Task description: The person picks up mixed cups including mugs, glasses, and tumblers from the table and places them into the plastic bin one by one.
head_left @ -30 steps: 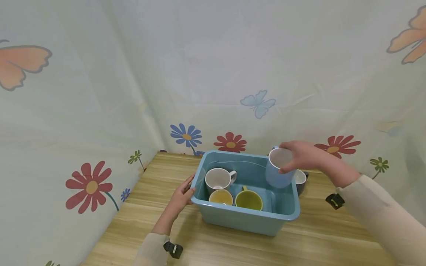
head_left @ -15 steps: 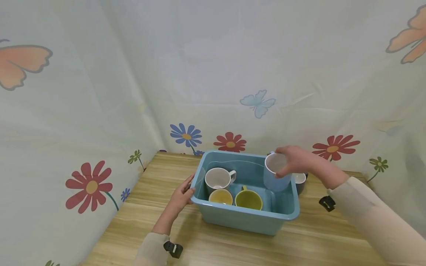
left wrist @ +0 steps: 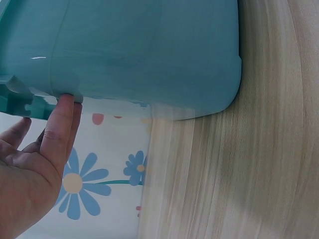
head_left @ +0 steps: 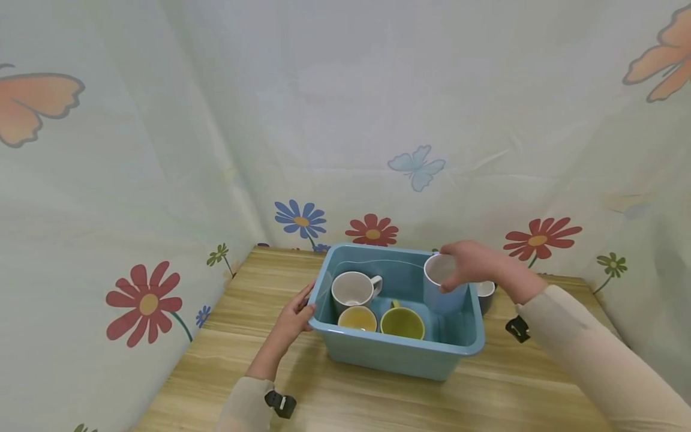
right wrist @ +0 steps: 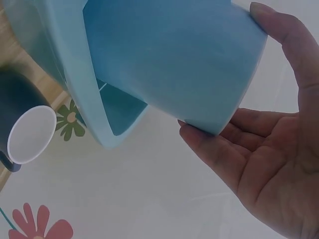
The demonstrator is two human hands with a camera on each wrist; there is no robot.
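My right hand (head_left: 472,264) holds a light blue mug (head_left: 441,295) with a pale inside by its rim. The mug is upright, lowered into the right end of a blue plastic tub (head_left: 385,354). In the right wrist view, thumb and fingers are spread across the mug's (right wrist: 174,59) mouth end. At the tub's left end, my left hand (head_left: 293,317) grips the rim, its fingers against the outer wall in the left wrist view. Inside the tub stand a white mug (head_left: 353,289), a small cup with a yellow inside (head_left: 357,318) and a green mug (head_left: 402,324).
A dark mug with a white inside (head_left: 486,295) stands on the wooden table (head_left: 227,360) just beyond the tub's right end. A flower-print curtain (head_left: 324,120) hangs behind and to the left of the table.
My right hand has carried the light blue mug a little left and down, deeper into the tub. The left hand and tub have stayed almost in place.
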